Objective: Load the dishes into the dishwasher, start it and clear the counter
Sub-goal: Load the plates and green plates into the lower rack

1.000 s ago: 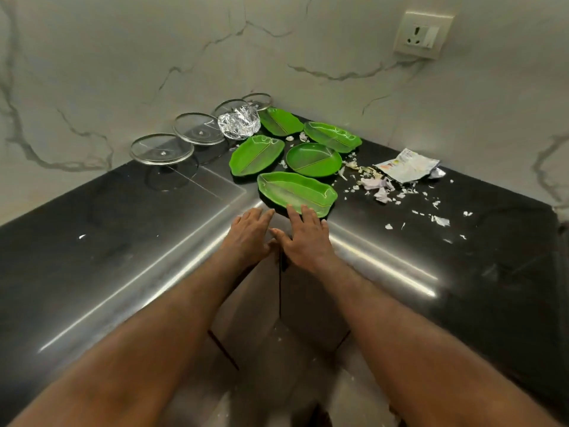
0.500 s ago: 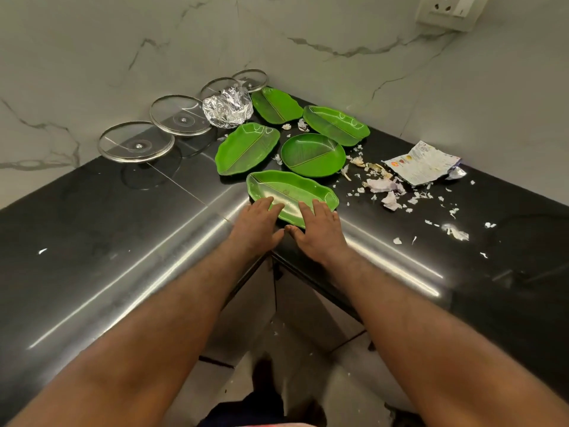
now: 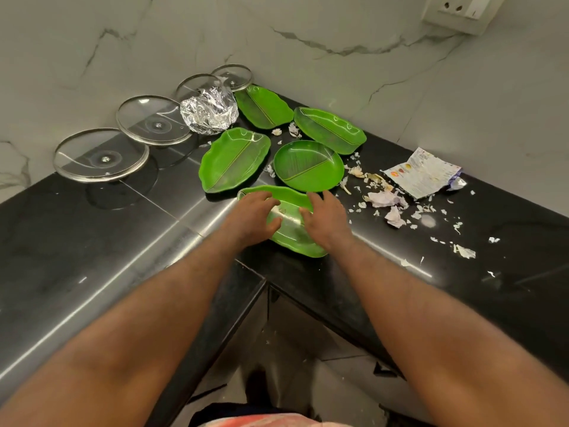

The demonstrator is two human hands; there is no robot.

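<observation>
Head view: both hands on the nearest plate, loading barely begun.

Left hand (image 3: pixel 251 217) and right hand (image 3: pixel 327 220) curled over opposite rims of the nearest green leaf-shaped plastic plate (image 3: pixel 292 238), which sat at the inner corner edge of the black stone counter (image 3: pixel 92 241). By my reckoning nothing was loaded. Three more green leaf plates (image 3: pixel 234 160), one round green plate (image 3: pixel 308 166) and four glass lids (image 3: pixel 101 154) lay behind, and no dishwasher was in sight. Plates looked empty. The crumpled foil bundle (image 3: pixel 209 110) hid its contents. Torn wrapper (image 3: pixel 421 172) and pale peel scraps (image 3: pixel 385 201) lay uncleared to the right.
</observation>
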